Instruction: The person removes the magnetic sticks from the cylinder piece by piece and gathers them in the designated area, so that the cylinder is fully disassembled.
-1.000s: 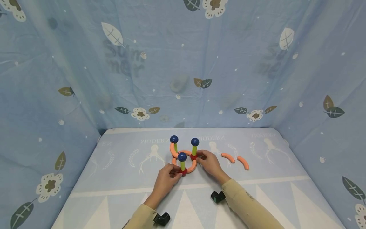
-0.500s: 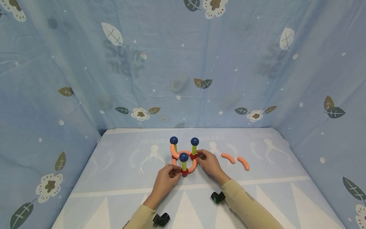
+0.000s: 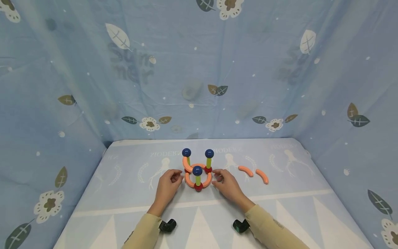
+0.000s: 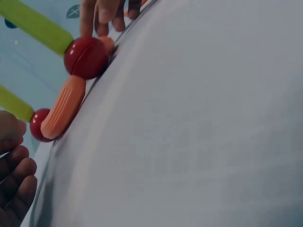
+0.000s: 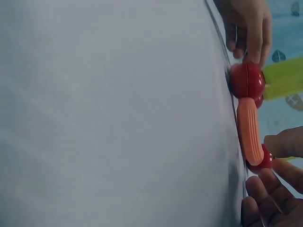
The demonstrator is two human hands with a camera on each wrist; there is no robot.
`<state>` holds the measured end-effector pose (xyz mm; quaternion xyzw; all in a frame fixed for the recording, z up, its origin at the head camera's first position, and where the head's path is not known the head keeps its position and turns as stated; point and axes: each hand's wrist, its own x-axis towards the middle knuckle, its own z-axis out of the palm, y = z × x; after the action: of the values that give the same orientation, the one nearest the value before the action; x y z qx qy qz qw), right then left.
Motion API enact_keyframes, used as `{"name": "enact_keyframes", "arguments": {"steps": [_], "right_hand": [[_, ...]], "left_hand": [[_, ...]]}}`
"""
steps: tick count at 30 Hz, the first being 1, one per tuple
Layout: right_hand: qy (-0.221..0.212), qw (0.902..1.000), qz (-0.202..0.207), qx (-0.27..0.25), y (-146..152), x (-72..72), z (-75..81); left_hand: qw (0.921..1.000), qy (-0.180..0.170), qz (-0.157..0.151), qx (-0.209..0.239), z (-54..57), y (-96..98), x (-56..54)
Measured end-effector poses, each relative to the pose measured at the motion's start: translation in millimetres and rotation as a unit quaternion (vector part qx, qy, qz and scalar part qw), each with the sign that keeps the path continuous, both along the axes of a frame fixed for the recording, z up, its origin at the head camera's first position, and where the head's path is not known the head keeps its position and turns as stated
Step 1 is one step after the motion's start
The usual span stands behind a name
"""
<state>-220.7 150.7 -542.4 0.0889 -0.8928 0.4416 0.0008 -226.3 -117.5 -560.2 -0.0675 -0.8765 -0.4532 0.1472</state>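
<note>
In the head view, a magnetic ball-and-rod structure stands on the table. Three green rods rise from red balls [image 3: 198,187] to blue balls [image 3: 197,171]. Curved orange rods [image 3: 206,180] link the red balls into a ring, and another orange rod [image 3: 186,164] slants up at the back left. My left hand [image 3: 168,186] is just left of the ring, fingers loosely bent and holding nothing. Just right of it is my right hand [image 3: 228,185], thumb and forefinger apart beside the right red ball [image 5: 266,161]; whether a fingertip touches it, I cannot tell.
Two loose curved orange rods [image 3: 262,176] lie on the patterned tabletop [image 3: 295,207] to the right of my right hand. A blue printed curtain [image 3: 192,69] hangs behind the table and along both sides.
My left hand has let go of the front red ball and drawn back to the left. My right hand's thumb and forefinger have spread apart. The head view has shifted slightly.
</note>
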Motion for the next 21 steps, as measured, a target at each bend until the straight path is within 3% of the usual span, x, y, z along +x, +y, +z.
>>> {"name": "enact_keyframes", "arguments": {"steps": [11, 21], "right_hand": [[0.028, 0.9983, 0.050, -0.012, -15, 22.6, -4.0], [0.046, 0.9975, 0.052, -0.016, -34, 25.5, -7.2]], "left_hand": [[0.9994, -0.031, -0.015, -0.009, 1.0, -4.6, -21.8], [0.9949, -0.086, -0.049, -0.020, 3.9, -2.3, -36.4]]}}
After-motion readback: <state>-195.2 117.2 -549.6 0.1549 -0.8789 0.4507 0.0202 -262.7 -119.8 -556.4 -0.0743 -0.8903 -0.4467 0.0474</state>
